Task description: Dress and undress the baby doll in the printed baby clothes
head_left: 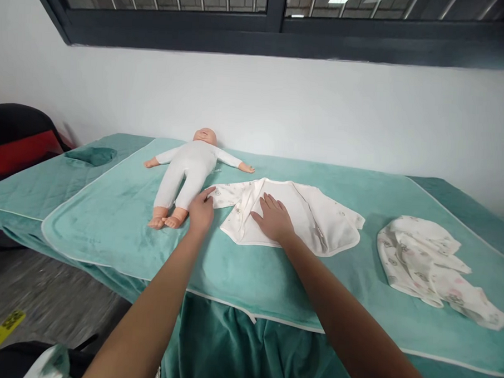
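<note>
Left hand (201, 210), grip pinched on the sleeve (227, 195) of the shirt (304, 220), twelve o'clock on the green mat (120, 228); right hand (274, 219) open, flat on it: best press lightly, draw straight toward nine; doll (191, 163) at eleven, crumpled cloth (424, 260) at two

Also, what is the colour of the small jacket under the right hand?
The jacket is white, with small prints on its sleeves; see the head view.

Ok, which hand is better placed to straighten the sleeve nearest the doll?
Probably the left hand: it's at the end of that sleeve, while the right hand lies spread on the shirt.
</note>
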{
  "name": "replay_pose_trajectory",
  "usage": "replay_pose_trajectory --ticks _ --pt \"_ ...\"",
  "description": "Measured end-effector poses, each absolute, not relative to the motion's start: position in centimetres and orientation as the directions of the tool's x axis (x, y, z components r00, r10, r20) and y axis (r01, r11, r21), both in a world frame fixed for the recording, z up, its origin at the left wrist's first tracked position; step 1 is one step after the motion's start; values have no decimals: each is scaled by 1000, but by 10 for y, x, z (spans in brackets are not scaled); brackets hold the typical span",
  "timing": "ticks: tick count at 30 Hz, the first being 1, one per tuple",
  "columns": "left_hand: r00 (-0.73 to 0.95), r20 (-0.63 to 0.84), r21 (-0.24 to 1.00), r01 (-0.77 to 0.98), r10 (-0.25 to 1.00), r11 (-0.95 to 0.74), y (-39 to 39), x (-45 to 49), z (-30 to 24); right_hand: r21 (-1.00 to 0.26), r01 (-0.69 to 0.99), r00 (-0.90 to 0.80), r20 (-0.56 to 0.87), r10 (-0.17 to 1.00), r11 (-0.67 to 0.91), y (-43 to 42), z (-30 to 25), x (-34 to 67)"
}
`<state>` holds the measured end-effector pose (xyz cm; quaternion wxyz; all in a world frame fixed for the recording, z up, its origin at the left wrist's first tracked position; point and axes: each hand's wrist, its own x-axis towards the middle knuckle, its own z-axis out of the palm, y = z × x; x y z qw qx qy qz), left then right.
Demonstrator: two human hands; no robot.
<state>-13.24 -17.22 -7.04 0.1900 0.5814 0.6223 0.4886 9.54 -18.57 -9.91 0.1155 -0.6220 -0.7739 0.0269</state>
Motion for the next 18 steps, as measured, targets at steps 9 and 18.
replay_pose_trajectory --ticks 9,18 --pt "-266 502 668 724 823 -173 -177 -128 -78 -199 955 -189 159 969 219 -186 -98 95" --pt "166 335 145 964 927 -225 -171 -109 -89 -214 970 -84 141 986 114 -186 -96 93"
